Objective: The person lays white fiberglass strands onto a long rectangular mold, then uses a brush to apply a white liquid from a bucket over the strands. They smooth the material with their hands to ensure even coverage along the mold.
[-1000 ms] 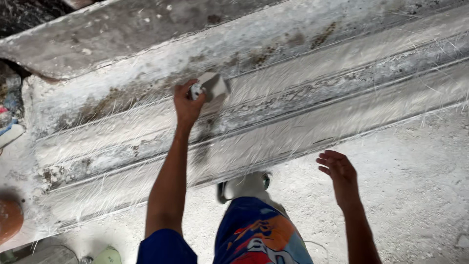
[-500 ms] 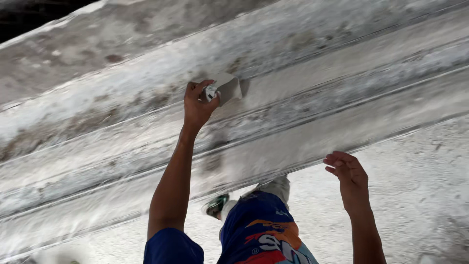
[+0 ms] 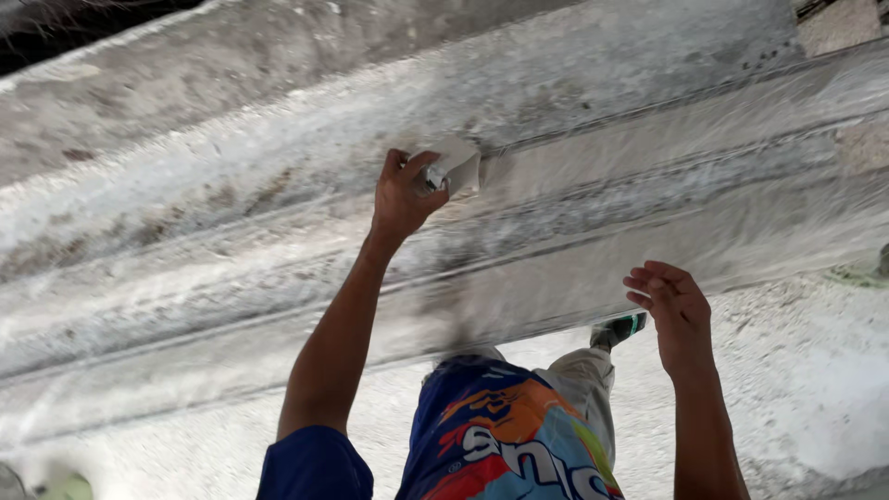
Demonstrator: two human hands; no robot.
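Observation:
My left hand (image 3: 403, 193) grips a small white-coated scraper tool (image 3: 454, 168) and presses it against a long moulded plaster slab (image 3: 231, 231) with raised ridges and grooves running left to right. My right hand (image 3: 674, 307) hangs in the air at the slab's near edge, fingers spread and loosely curled, holding nothing. Below me I see my colourful shorts (image 3: 505, 435) and one foot in a sandal (image 3: 619, 329) just under the slab's edge.
The ground (image 3: 806, 370) at the lower right is covered in white dust and plaster crumbs. A dark gap (image 3: 56, 37) lies beyond the slab at the top left. A rough patch of wall (image 3: 838, 23) shows at the top right.
My left hand with the scraper has slid to the right along the slab's ridge. The view has shifted right with it, and my right hand has stayed raised and empty.

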